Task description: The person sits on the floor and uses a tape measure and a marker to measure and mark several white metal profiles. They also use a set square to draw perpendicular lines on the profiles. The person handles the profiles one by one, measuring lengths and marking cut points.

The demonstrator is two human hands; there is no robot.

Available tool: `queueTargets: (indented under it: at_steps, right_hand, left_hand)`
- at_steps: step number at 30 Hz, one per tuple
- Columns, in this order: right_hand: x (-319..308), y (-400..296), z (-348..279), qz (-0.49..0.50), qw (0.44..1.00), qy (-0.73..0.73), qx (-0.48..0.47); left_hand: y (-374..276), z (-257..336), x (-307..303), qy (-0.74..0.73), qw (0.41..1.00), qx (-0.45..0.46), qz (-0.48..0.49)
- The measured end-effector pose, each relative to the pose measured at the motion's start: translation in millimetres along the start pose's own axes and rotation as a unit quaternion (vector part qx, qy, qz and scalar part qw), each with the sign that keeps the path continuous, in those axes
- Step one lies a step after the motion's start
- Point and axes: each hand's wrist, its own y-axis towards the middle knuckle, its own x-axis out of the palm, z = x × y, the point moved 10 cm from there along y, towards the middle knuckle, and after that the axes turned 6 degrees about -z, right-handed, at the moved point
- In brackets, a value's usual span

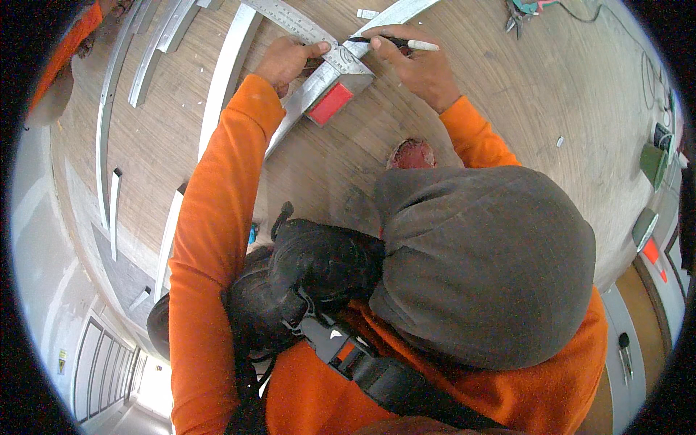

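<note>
My left hand (285,60) grips a metal square (293,27) with a graduated blade, its thumb on the blade near the head. The square lies slantwise across a galvanized metal profile (304,98). Below the blade, the square's thick metal head, bearing a red patch (330,103), rests beside the profile. My right hand (421,65) holds a black marker (402,42) with a whitish end. The marker's dark tip is at the profile, just right of the square's blade; whether it touches is unclear.
More metal profiles (225,81) lie on the wood-look floor (500,98) at the left. Snips or pliers (516,19) lie at the top right, near a cable. At the upper left edge another person's orange sleeve (68,54) shows. A green container (652,163) stands far right.
</note>
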Motion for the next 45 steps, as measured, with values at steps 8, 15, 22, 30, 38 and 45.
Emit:
queueTargets:
  at_steps: [8,15,22,30,38,45]
  right_hand:
    - [14.1,-6.2,-5.6,-0.034,0.999,0.021,-0.025]
    - [-2.3,-45.2,25.1,-0.036,0.985,-0.063,0.155]
    - [40.6,-62.9,69.9,-0.093,0.961,-0.106,0.237]
    - [86.1,-87.4,59.8,-0.080,0.964,0.061,0.245]
    - [94.6,-87.9,51.3,-0.115,0.949,0.057,0.289]
    - [89.3,-72.5,73.4,-0.120,0.951,0.125,0.258]
  left_hand:
    - [9.7,-10.7,-9.8,0.023,1.000,-0.007,0.005]
    - [5.8,-6.5,-9.6,0.015,1.000,0.005,0.010]
    - [-20.5,9.5,4.8,0.008,1.000,0.023,0.001]
    - [-71.9,-7.9,-1.2,0.208,0.967,0.018,-0.149]
    - [-63.4,-12.7,-15.4,0.051,0.995,0.029,-0.085]
    - [-40.1,-2.5,-7.6,-0.061,0.996,0.060,0.033]
